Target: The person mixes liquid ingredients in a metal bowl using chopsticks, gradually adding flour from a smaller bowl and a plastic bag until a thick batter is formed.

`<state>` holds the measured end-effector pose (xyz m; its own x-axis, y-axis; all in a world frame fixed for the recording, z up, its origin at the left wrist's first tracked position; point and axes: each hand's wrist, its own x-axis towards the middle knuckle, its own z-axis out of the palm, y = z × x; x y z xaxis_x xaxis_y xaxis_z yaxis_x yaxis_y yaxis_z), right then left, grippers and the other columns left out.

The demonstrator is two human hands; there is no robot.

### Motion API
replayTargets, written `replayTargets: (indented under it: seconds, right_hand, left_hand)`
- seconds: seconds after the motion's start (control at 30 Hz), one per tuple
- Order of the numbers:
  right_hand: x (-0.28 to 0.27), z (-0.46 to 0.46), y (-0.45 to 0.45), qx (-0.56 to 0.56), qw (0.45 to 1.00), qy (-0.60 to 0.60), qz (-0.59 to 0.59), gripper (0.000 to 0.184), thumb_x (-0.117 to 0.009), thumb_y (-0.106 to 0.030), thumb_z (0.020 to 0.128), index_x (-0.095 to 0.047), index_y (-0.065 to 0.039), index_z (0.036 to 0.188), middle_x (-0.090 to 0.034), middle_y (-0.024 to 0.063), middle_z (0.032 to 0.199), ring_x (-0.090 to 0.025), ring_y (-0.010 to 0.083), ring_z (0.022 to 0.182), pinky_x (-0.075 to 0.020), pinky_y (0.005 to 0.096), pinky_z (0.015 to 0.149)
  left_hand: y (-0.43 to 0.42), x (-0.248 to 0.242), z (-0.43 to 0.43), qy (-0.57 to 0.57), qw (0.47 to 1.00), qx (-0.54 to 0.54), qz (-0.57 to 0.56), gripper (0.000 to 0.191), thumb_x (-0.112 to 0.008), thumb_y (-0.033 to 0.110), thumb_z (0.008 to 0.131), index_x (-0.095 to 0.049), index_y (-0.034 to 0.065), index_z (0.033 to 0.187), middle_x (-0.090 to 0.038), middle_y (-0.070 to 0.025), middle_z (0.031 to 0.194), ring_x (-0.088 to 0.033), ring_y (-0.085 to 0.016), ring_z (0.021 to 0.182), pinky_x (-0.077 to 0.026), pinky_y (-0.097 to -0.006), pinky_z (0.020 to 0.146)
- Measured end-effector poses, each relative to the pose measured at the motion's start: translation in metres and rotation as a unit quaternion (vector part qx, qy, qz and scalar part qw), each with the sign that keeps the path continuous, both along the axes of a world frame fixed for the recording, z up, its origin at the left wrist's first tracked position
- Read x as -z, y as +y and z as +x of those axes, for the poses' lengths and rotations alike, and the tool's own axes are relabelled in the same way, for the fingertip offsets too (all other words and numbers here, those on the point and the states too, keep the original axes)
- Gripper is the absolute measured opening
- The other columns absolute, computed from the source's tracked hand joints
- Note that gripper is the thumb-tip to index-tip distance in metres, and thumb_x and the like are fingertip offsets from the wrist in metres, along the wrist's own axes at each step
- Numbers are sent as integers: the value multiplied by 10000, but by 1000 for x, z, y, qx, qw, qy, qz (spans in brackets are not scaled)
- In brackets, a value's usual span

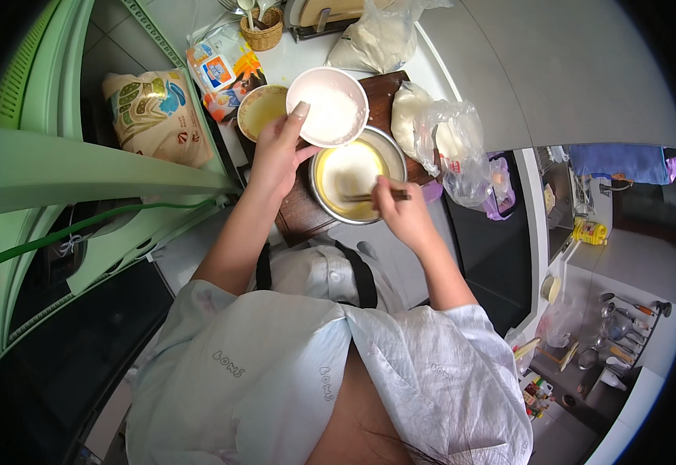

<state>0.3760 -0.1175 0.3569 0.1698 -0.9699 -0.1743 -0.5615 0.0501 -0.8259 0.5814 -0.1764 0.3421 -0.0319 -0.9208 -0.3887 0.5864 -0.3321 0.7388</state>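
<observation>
My left hand (282,145) grips a small pale pink bowl (356,87) by its rim, thumb over the edge. White powder (332,113) lies inside it. The bowl is tilted or held just above a steel mixing bowl (397,168), overlapping its far rim. Inside the steel bowl a white mound sits in yellow liquid (338,200). My right hand (399,206) closes around chopsticks (361,197), whose tips reach into the mixture and look blurred. A patterned bowl (246,113) with yellowish liquid stands left of the pink bowl, partly covered by it.
Beneath the bowls is a dark wooden board (303,218). Plastic bags of white powder (372,43) and of pale dough-like stuff (410,119) lie behind and to the right. A wipes pack (221,72) and a wicker utensil basket (262,36) stand back left. Green shelving (99,168) rises at left.
</observation>
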Motion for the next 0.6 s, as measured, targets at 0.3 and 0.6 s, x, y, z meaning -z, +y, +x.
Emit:
replayTargets:
  seconds: [0.3, 0.6]
  right_hand:
    - [1, -10, -4, 22, 999, 39, 0, 329, -457, -191, 947, -577, 19, 724, -546, 74, 552, -512, 142, 490, -427, 291, 521]
    - [-11, -16, -3, 24, 996, 87, 26, 246, -493, -163, 908, -643, 7, 812, -596, 209, 665, -584, 356, 592, -466, 376, 587]
  left_hand:
    - [1, -2, -1, 9, 1000, 5, -5, 486, -613, 355, 875, -512, -22, 1163, -568, -96, 1126, -566, -190, 1041, -503, -404, 845]
    - [-3, -1, -3, 29, 1000, -9, 3, 480, -602, 351, 883, -506, -18, 1175, -563, -108, 1145, -565, -204, 1055, -496, -412, 861]
